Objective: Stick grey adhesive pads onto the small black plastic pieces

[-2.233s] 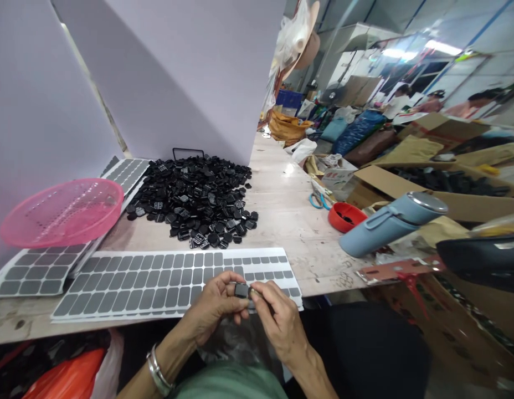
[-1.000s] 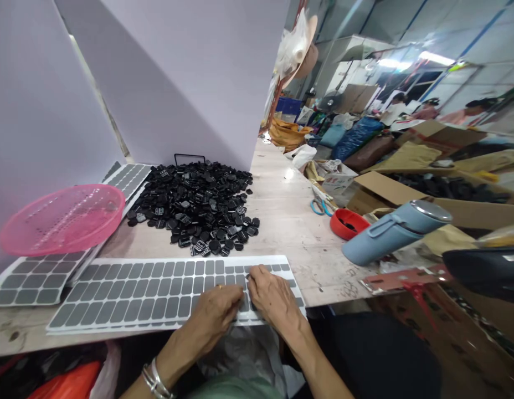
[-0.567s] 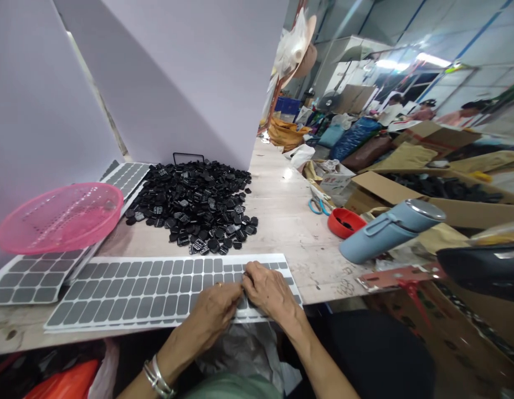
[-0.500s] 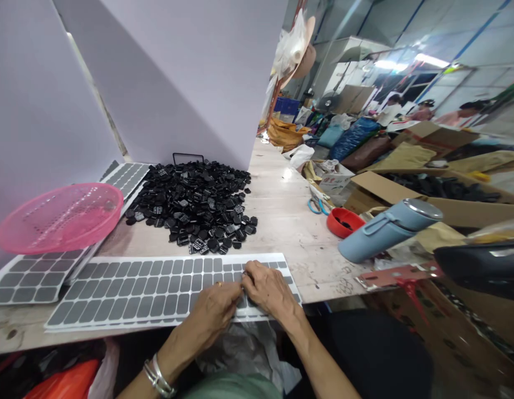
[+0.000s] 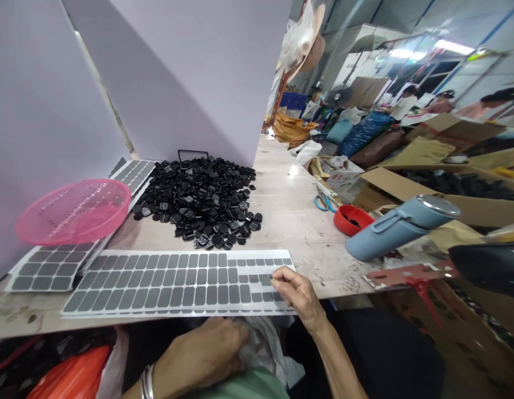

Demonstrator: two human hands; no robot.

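A white sheet of grey rectangular stickers (image 5: 174,282) lies along the near table edge. My right hand (image 5: 296,293) rests on its right end, fingers curled in a pinch at a small grey sticker; whether it grips it is unclear. My left hand (image 5: 207,352) is below the table edge in my lap, fingers closed against a clear plastic bag (image 5: 261,338). A heap of small black plastic parts (image 5: 202,199) sits behind the sheet.
A pink mesh basket (image 5: 74,210) rests on more sticker sheets (image 5: 45,269) at the left. To the right are a red dish (image 5: 351,219), blue scissors (image 5: 323,202), a blue flask (image 5: 402,226), cardboard boxes (image 5: 440,194). Other people sit far back right.
My left hand has dropped from the sheet down to the bag in my lap. My right hand has shifted right along the sheet. The black part held earlier is out of sight.
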